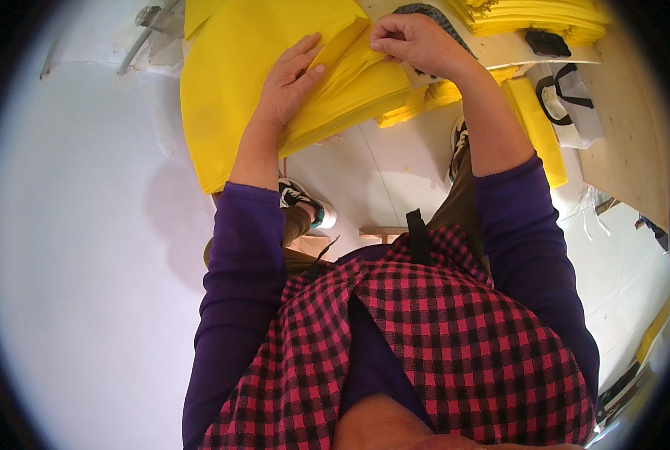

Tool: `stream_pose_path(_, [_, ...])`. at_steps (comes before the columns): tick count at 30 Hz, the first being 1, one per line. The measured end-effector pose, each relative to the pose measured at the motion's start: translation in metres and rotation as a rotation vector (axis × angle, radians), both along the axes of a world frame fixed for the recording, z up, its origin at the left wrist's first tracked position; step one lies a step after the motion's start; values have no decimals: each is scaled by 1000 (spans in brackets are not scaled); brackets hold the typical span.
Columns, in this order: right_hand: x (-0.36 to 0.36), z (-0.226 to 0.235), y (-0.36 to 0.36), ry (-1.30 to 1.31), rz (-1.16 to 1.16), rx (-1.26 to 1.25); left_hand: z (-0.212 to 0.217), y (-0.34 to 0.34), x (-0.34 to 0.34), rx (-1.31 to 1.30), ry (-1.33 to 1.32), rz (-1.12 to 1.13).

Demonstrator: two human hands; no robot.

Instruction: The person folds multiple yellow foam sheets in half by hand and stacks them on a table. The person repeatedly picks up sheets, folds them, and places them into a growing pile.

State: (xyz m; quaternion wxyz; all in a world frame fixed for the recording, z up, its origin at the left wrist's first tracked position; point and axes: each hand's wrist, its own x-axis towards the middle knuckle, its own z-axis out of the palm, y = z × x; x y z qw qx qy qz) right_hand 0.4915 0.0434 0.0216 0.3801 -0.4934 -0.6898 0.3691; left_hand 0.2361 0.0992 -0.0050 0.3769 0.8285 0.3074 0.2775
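Yellow cloth [230,90] lies under the left hand [290,81], loosely spread, gripping nothing, and reaches the right hand [413,45], curled inward, its hold unclear.

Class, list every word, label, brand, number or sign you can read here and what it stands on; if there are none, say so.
None can be read.
The yellow material and the checked apron show no lettering.
The small black object, upper right, and the black-and-white shoes are too small to check.

Head fisheye — close above wearer's chest [462,330], facing down toward fingers [301,47].
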Motion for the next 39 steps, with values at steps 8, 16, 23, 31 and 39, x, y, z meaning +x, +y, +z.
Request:
stream_pose_path(8, [0,-2,0,24,-7,-6,1,-2,0,-21,-12,9])
stream_pose_path(16, [0,-5,3,7,-11,60,0,-1,0,12,16,11])
stream_pose_path(23, [-2,-5,2,-17,-19,74,0,-1,1,0,1,8])
stream_pose_path(31, [-2,0,-1,-17,-16,65,0,-1,2,-4,-5,17])
stream_pose_path(39, [-2,-1,-2,-29,-13,69,-1,-1,1,-21,-9,26])
